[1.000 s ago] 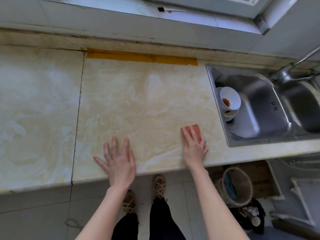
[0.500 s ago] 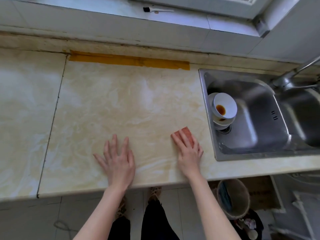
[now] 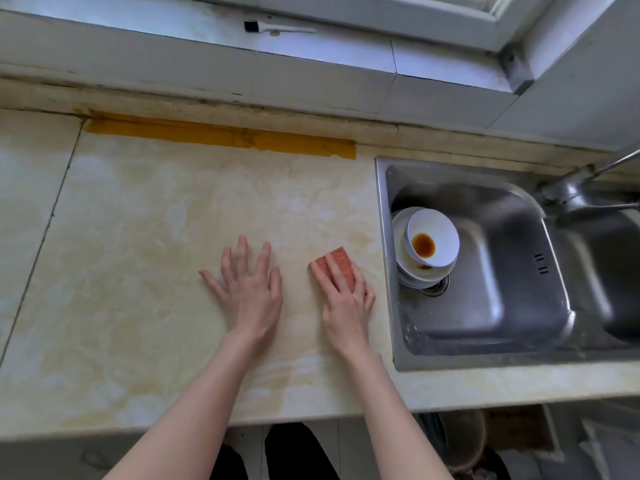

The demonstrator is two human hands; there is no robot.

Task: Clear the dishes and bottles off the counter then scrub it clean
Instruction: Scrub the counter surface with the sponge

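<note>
My right grip (image 3: 346,299) flat-fingered, pressing orange-pink rectangular sponge (image 3: 341,256) on cream marble table (image 3: 156,254) just left of steel sink (image 3: 384,237), left grip (image 3: 249,289) splayed, empty, further left, white bowls (image 3: 440,233) in sink.

No text, label, brand, number or sign can be read anywhere in this view.

On the worktop (image 3: 138,271) the left hand (image 3: 249,292) lies flat, just left of the right hand (image 3: 346,306), which rests flat on a sponge (image 3: 343,265). To the right is the sink (image 3: 502,306), with stacked bowls (image 3: 436,237) in its left side. Tape (image 3: 221,136) runs along the back edge.
</note>
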